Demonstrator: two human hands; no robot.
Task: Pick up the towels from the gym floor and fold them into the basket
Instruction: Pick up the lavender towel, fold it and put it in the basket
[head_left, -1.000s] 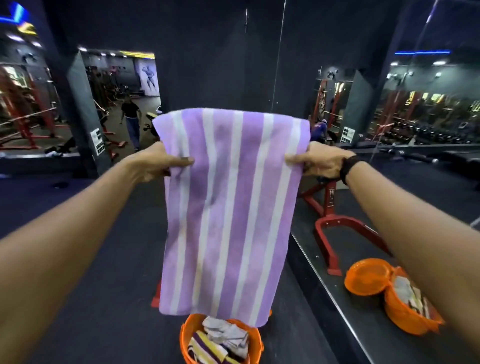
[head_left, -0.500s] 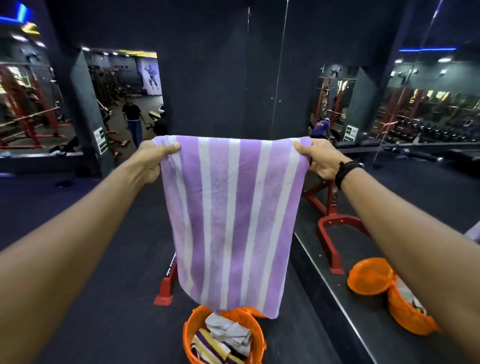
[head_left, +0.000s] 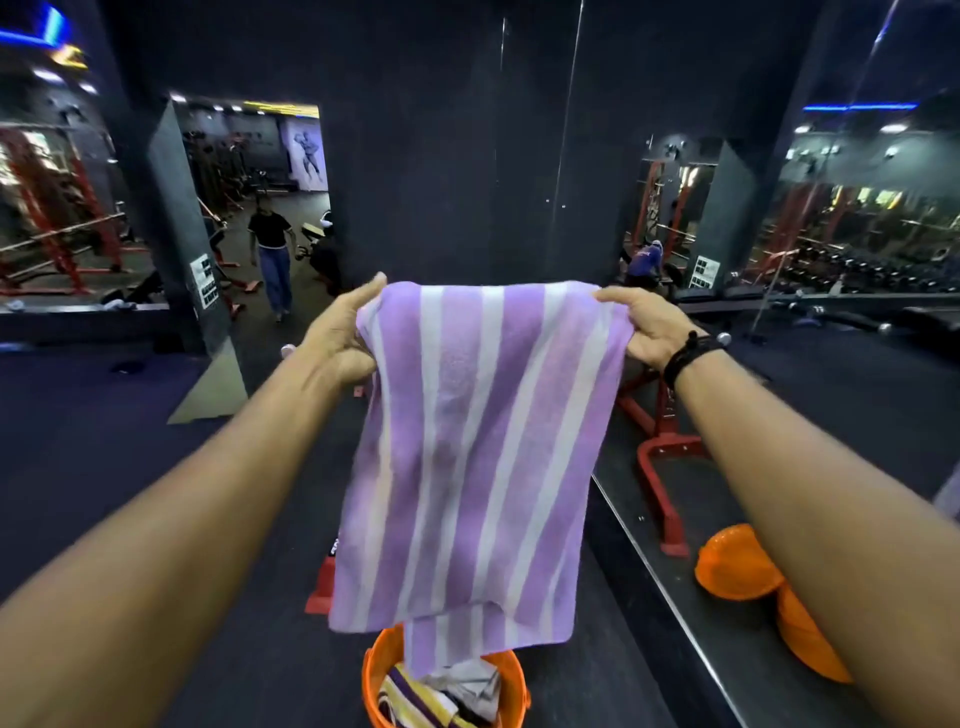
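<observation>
floor (head_left: 130, 415): dark gym matting, fills the lower view. mirror (head_left: 779, 467) along the right wall, its bottom edge running diagonally to the lower right; it reflects an orange basket.

towel (head_left: 467, 441): purple with white stripes, held up at arm's length in mid-air, doubled over at the top edge, two layers hanging. back layer shows below the front one and reaches down to the basket, whether it touches the contents i cannot tell.

left hand (head_left: 337, 338): grips the towel's upper left corner, thumb on top of the fold, fingers curled under and behind the cloth. right hand (head_left: 644, 327): grips the upper right corner, thumb along the top edge, fingers curled round the cloth edge. dark wristband (head_left: 685, 353) on the right wrist.

basket (head_left: 376, 691): orange, on the floor directly below the towel, at the bottom edge of view. holds folded towels: one purple, white and yellow striped (head_left: 415, 701), one grey (head_left: 475, 686).

red bench frame (head_left: 665, 467) on the floor, behind the towel's right side.
</observation>
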